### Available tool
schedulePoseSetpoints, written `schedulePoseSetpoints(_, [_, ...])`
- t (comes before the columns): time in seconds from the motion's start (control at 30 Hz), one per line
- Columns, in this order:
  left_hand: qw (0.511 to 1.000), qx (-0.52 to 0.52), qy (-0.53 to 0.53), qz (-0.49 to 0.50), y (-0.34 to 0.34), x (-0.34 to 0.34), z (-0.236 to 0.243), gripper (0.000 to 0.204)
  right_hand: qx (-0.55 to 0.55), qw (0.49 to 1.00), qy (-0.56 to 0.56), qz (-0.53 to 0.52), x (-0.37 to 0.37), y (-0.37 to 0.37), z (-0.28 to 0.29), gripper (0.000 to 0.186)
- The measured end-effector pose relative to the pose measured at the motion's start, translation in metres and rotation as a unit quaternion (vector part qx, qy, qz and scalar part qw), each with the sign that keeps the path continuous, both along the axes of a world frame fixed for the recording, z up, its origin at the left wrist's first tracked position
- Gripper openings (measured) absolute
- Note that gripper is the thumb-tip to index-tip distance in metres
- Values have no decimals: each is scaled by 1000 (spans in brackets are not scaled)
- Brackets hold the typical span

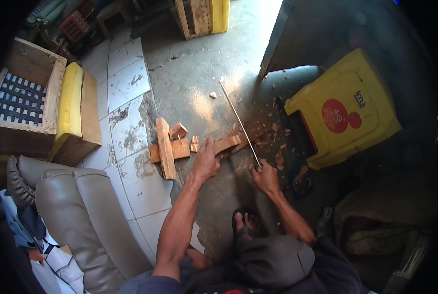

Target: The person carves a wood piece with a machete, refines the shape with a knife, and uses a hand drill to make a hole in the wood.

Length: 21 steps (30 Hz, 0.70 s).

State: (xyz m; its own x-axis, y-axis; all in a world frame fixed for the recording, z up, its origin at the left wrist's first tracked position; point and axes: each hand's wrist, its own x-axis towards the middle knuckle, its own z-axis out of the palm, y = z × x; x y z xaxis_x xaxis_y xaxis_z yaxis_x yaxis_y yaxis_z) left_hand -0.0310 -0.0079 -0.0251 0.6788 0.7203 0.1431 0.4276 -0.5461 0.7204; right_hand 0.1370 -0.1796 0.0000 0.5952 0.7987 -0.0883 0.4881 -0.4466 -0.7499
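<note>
My left hand (207,160) is closed around one end of a short wooden block (227,143), pressing it onto a darker board (260,131) on the floor. In my right hand (266,177) is the handle of a long, thin, straight tool that looks like a saw (238,116), seen edge-on. Its blade points away from me and crosses close by the block's free end; whether it touches the wood I cannot tell. Left of my left hand lie crossed wooden pieces (165,149), a small block (178,130) and a little grooved offcut (194,143).
Sawdust (203,105) and wood chips (280,160) litter the concrete floor. A yellow plastic stool (349,110) lies tipped at the right. Left stand a grey-brown padded seat (77,215) and a wooden frame with yellow foam (68,110). A blue object (303,184) lies below the stool.
</note>
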Motion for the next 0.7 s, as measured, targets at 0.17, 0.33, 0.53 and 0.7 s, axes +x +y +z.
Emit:
schedulePoseSetpoints(0.17, [997, -64, 30, -2, -4, 2, 3, 51, 101, 994, 30, -22, -3, -6, -2, 22])
schedulePoseSetpoints(0.33, [999, -7, 32, -5, -5, 7, 9, 51, 71, 996, -46, 8, -10, -12, -14, 22])
schedulePoseSetpoints(0.53, [999, -44, 27, -7, -3, 4, 6, 53, 94, 995, -20, -2, -8, -7, -9, 21])
schedulePoseSetpoints(0.7, [999, 35, 37, -3, -4, 2, -1, 49, 13, 998, 49, -33, 2, -2, -18, 22])
